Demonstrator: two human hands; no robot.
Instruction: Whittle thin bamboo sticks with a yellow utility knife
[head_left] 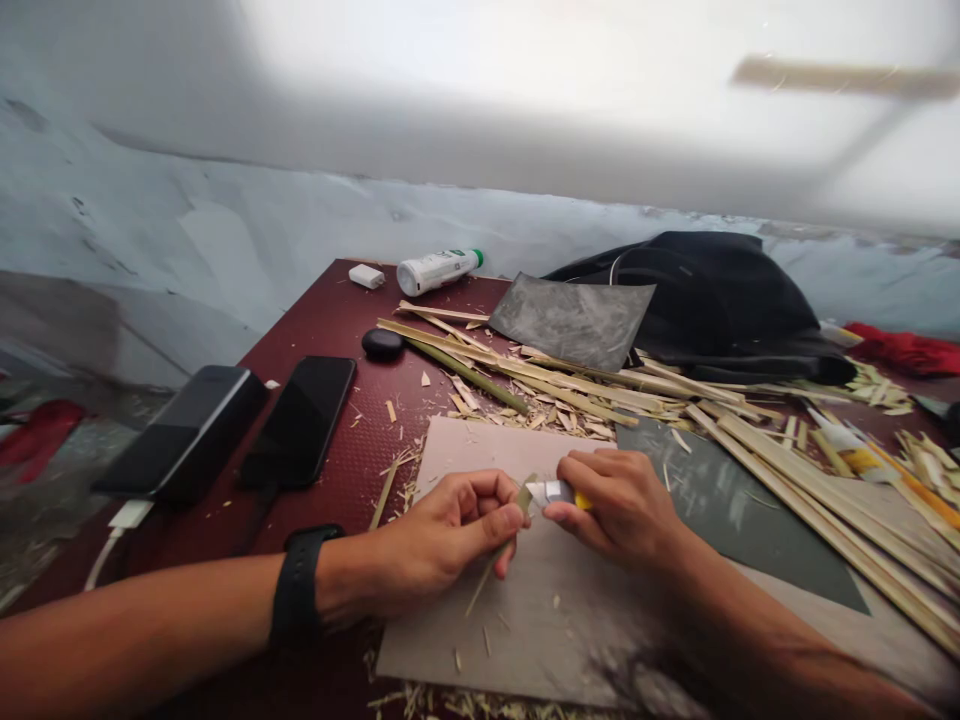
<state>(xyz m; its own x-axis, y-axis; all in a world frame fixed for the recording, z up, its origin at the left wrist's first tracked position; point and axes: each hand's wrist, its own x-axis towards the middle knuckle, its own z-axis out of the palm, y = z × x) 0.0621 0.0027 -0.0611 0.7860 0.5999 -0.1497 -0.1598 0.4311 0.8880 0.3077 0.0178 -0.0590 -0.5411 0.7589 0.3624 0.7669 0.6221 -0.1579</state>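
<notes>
Left hand (pixel 465 525): closed in a pinch; a thin pale-green strip (pixel 523 495) is gripped between thumb and fingers, its narrow end projecting below them toward the wearer. Right hand (pixel 615 500): wrapped around a cutter (pixel 559 491) with grey and yellow parts. The cutter's blade end is pointed left and is seen at the strip; whether the edge is in contact cannot be told. Both hands are held above a pale board (pixel 457 445), on which small slivers are scattered. A dark watch (pixel 304 580) is worn on the left wrist.

Left of the left hand, a black phone (pixel 300 420) and a thick black device (pixel 184 430) are laid on the dark red counter (pixel 315 325); a white plug (pixel 129 515) is seen at the device's near end. Beyond the hands, long split strips (pixel 517 368) are spread among shavings, with a grey sheet (pixel 574 320) resting over part of them. Farther off, a white bottle (pixel 439 271) with a green cap is lying on its side, near a white adapter (pixel 366 276). Right of the right hand, a dark green-grey sheet (pixel 720 500) is partly covered by more strips.
</notes>
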